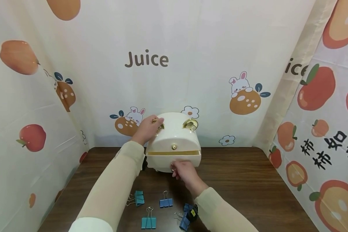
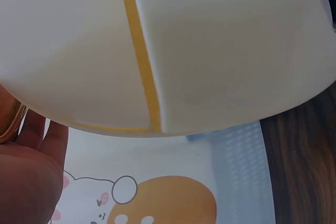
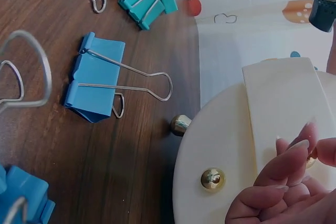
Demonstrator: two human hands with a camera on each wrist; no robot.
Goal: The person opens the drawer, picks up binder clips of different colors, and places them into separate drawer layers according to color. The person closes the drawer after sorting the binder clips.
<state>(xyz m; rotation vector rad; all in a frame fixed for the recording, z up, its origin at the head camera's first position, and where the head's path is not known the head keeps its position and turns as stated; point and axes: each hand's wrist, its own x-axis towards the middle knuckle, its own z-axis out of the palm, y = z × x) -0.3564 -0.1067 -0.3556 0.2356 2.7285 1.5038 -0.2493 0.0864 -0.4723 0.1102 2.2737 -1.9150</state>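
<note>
A glossy white rounded box (image 1: 177,133) with gold trim stands at the back of the table, one drawer (image 1: 174,158) partly out. My left hand (image 1: 148,129) grips the gold ring handle on the box's upper left; in the left wrist view part of that gold ring (image 2: 11,124) shows by the fingers. My right hand (image 1: 187,174) is at the drawer front, and in the right wrist view its thumb and fingers pinch a small gold knob (image 3: 312,159), mostly covered. Below it, another gold knob (image 3: 212,179) is untouched.
Several binder clips lie on the dark wooden table (image 1: 235,183) in front of the box: teal ones (image 1: 149,222) at the left, blue ones (image 1: 166,202) at the middle and right. A second gold ring handle (image 1: 190,124) is on the box's right. Printed curtains (image 1: 191,48) surround the table.
</note>
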